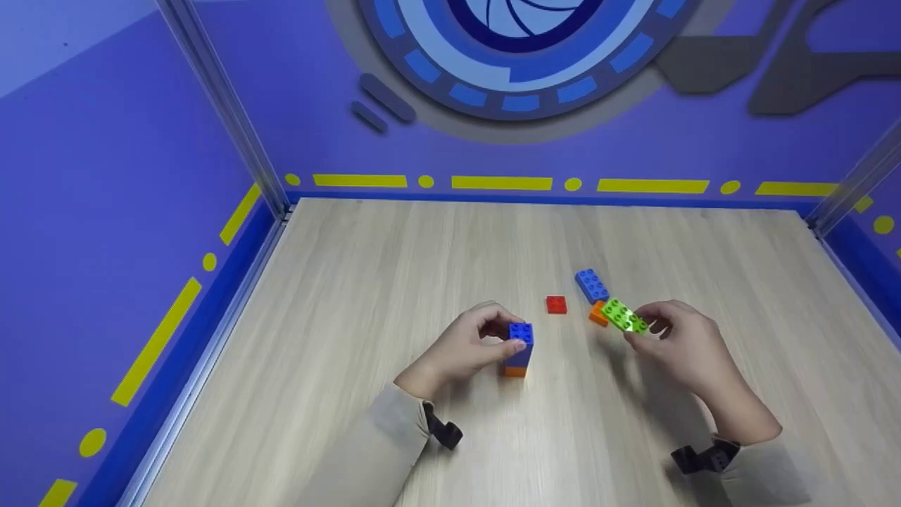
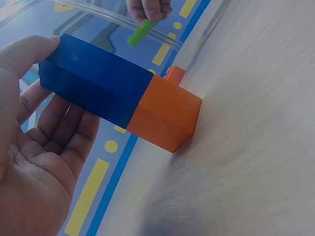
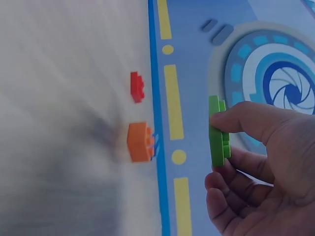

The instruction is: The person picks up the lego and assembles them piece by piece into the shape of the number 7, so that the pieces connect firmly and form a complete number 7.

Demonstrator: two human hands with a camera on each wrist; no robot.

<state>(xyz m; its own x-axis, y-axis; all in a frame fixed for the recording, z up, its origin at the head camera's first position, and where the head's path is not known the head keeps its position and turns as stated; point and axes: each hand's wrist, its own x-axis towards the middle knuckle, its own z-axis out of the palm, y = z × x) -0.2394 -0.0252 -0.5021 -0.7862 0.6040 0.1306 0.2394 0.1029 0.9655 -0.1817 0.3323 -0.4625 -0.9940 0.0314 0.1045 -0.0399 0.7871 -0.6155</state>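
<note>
My left hand [image 1: 468, 343] grips a blue brick [image 1: 519, 354] near its top, thumb on the near side. This brick sits on an orange brick [image 2: 165, 114], the two forming an upright stack. Whether the stack's base touches the table is hard to tell. To the right, my right hand [image 1: 686, 345] pinches a thin, bright green studded brick [image 3: 216, 135] between thumb and fingers. The green brick is held above the table. In the head view it partly covers a loose orange brick [image 1: 598, 314].
A blue brick [image 1: 590, 284] lies just behind the loose orange one. Left of them is a small red brick [image 1: 556, 304]. Blue printed panels [image 1: 105, 232] enclose the wood-grain table [image 1: 394, 260] at the back and sides.
</note>
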